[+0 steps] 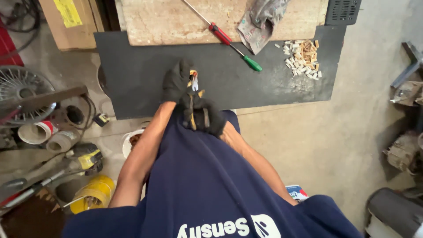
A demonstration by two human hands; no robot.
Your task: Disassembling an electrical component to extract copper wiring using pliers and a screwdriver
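Observation:
Both my hands wear black gloves and meet in front of my dark blue shirt, over the near edge of a dark mat [145, 75]. My left hand [176, 81] pinches a small white and orange part [193, 81]. My right hand [205, 115] grips a pair of yellow-handled pliers [192, 115], whose jaws point up at that part. Whether the jaws touch it is too small to tell.
A pile of small tan and white pieces [303, 59] lies on the mat's far right. A screwdriver [229, 42] with a red and green handle and a rag [260, 22] lie by a wooden board [176, 22]. Yellow container [92, 194], fan guard [22, 94] and clutter at left.

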